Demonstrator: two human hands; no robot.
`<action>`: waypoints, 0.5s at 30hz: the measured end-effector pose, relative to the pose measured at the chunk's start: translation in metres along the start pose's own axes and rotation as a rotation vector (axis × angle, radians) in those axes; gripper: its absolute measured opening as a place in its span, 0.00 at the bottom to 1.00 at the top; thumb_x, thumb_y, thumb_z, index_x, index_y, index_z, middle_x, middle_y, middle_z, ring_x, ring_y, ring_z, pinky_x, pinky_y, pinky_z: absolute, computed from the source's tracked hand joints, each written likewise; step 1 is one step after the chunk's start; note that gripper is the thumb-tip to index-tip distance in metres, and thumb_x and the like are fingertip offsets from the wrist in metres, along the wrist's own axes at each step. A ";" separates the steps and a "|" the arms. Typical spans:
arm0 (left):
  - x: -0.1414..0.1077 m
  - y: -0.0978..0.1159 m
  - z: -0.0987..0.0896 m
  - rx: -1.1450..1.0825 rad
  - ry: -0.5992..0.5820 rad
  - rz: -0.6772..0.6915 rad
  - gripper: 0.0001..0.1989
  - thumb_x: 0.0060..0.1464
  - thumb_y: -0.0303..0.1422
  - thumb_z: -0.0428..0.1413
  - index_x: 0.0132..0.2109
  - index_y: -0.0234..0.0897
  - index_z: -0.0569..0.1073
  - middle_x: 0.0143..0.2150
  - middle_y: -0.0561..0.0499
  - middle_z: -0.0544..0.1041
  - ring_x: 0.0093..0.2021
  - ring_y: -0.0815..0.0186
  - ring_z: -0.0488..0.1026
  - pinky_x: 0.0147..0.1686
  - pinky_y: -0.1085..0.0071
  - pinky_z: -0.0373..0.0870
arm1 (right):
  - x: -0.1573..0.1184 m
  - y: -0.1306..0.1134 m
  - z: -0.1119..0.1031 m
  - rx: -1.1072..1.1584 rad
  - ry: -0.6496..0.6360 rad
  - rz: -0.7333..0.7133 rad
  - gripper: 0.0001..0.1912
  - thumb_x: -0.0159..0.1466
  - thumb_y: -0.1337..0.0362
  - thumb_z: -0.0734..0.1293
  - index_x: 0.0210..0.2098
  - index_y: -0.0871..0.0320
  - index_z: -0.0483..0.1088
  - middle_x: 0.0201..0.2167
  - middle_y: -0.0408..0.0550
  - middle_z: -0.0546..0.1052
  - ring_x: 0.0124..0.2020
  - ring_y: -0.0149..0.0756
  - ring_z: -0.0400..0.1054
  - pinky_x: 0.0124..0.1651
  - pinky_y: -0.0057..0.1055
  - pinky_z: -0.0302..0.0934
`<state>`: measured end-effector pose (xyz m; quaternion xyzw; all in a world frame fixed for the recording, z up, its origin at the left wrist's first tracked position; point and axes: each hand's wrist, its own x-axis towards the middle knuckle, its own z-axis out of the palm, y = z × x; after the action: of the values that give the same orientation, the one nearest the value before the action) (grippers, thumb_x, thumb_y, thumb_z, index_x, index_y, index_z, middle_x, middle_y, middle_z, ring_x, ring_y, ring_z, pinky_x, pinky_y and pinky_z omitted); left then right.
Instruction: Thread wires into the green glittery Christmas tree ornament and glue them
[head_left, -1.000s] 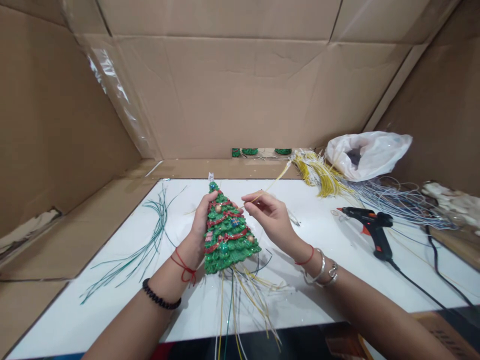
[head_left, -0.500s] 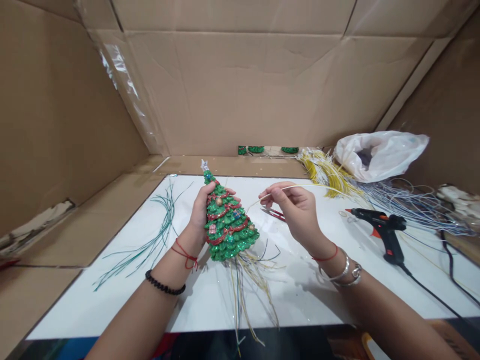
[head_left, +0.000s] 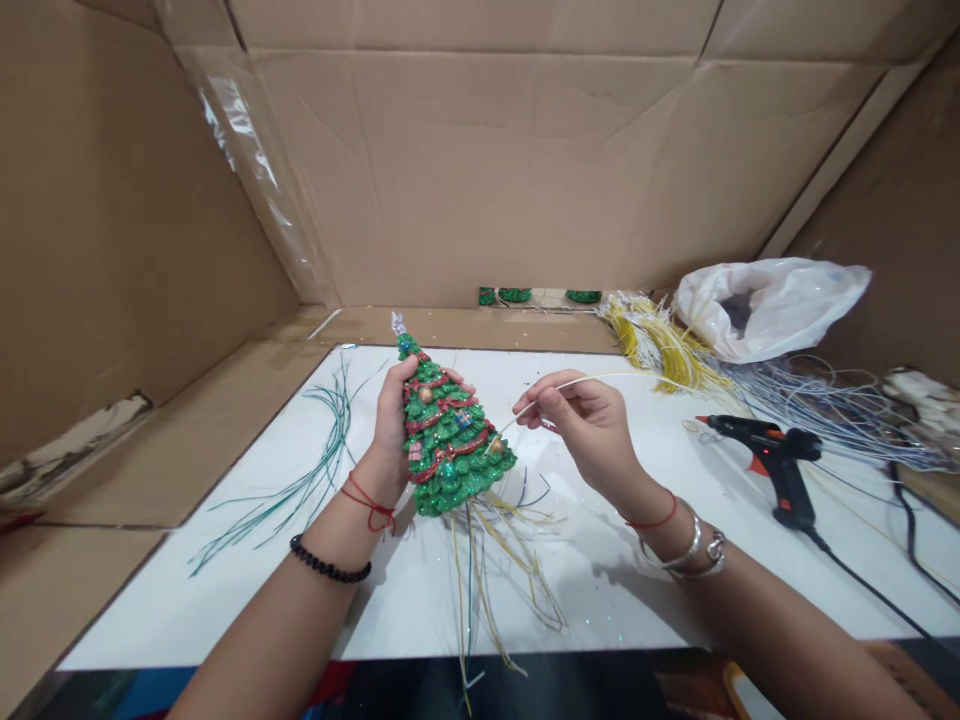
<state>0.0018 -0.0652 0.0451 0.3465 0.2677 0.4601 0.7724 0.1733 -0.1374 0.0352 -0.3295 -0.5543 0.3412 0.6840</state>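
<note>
A green glittery Christmas tree figure [head_left: 450,465] with red garlands and a pale star on top leans to the left above the white board. My left hand [head_left: 391,410] is wrapped round its upper left side, thumb in front. Several thin yellow, white and green wires [head_left: 487,580] hang out from under its base. Between the thumb and fingers of my right hand [head_left: 581,415] is a thin pale yellow wire [head_left: 630,376]. One end of that wire meets the tree's lower right side, near a gold ball; the rest arcs off to the right.
Green wires [head_left: 330,450] lie on the white board [head_left: 262,630] at left. A hot glue gun [head_left: 780,465] with its cord lies at right. Behind it are yellow wire bundles [head_left: 660,345], blue-white wires [head_left: 817,400] and a white plastic bag [head_left: 780,305]. Cardboard walls [head_left: 487,170] surround the board.
The wire's tip has moved left and down onto the tree's lower right side. The tree has shifted slightly left and up in my left hand.
</note>
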 end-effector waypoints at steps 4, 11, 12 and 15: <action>0.000 0.001 0.000 -0.015 -0.010 -0.018 0.22 0.53 0.45 0.48 0.27 0.30 0.75 0.25 0.45 0.77 0.25 0.62 0.74 0.28 0.66 0.73 | -0.002 0.004 0.001 0.002 -0.012 -0.007 0.10 0.62 0.58 0.68 0.30 0.58 0.75 0.27 0.46 0.79 0.26 0.29 0.72 0.29 0.28 0.69; 0.000 0.002 0.000 -0.041 0.010 -0.036 0.22 0.52 0.46 0.48 0.27 0.31 0.75 0.25 0.45 0.77 0.25 0.62 0.75 0.28 0.66 0.73 | -0.001 0.007 -0.001 0.075 -0.043 0.005 0.08 0.62 0.59 0.68 0.30 0.57 0.75 0.28 0.46 0.79 0.28 0.29 0.72 0.32 0.29 0.68; 0.000 0.002 0.000 -0.043 0.020 -0.038 0.22 0.53 0.46 0.48 0.27 0.31 0.74 0.24 0.45 0.77 0.25 0.62 0.75 0.28 0.66 0.73 | 0.000 0.007 -0.001 0.095 -0.051 0.003 0.08 0.62 0.60 0.68 0.30 0.56 0.75 0.29 0.45 0.79 0.29 0.29 0.72 0.32 0.29 0.68; 0.001 0.002 -0.001 -0.047 0.036 -0.038 0.22 0.52 0.45 0.48 0.27 0.31 0.74 0.24 0.44 0.76 0.25 0.62 0.75 0.28 0.67 0.73 | 0.000 0.009 -0.001 0.109 -0.063 0.005 0.07 0.63 0.60 0.68 0.31 0.56 0.75 0.29 0.45 0.79 0.29 0.29 0.73 0.32 0.29 0.68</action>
<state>0.0007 -0.0634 0.0464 0.3150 0.2772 0.4577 0.7838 0.1733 -0.1327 0.0274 -0.2822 -0.5552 0.3826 0.6824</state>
